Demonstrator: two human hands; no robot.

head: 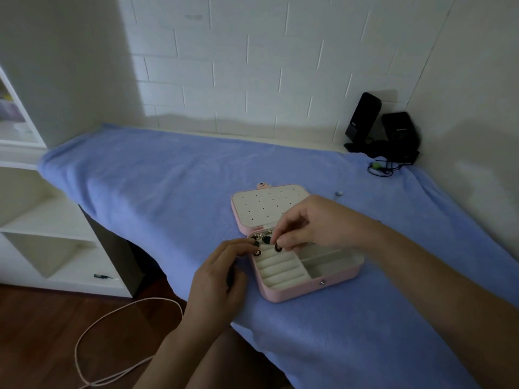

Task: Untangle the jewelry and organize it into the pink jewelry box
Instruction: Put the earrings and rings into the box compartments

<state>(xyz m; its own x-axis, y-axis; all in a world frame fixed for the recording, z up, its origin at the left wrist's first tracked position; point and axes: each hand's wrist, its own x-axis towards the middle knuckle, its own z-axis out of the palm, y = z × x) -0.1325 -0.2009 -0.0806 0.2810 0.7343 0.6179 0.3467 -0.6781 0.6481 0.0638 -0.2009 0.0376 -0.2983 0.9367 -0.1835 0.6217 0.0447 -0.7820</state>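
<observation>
Fingers [276,240] of your right hand [314,223] are pinched together on a small black-and-gold jewelry piece [278,247] at the far-left corner of the pink jewelry box [297,290]. Your left hand [216,276] rests on the blue towel [157,192] just beside the box's left edge, its fingers curled loosely with the tips touching another dark piece [256,244] at the rim; whether they actually grip it, you cannot tell from this view.

One box lies open on the bench. Its lid [266,209] is folded flat away from you, the cream lining dotted with small holes. The base shows one block of ring rolls [280,269] on the left and open compartments [325,265] on the right. About four dark oval charms with gold trim, a linked cluster [264,240], sit bunched at the far end of the ring rolls, directly between your two hands and under your right fingertips. Exact count is hard to make out in the dim light.

One small silvery item [339,193] lies apart on the towel, beyond your right hand. Two black speakers [379,127] stand in the far right corner with a tangle of thin cable [382,169] in front. One pale cord [118,313] loops across the wooden floor at lower left, and one screwdriver [102,276] lies on the white shelf unit.
</observation>
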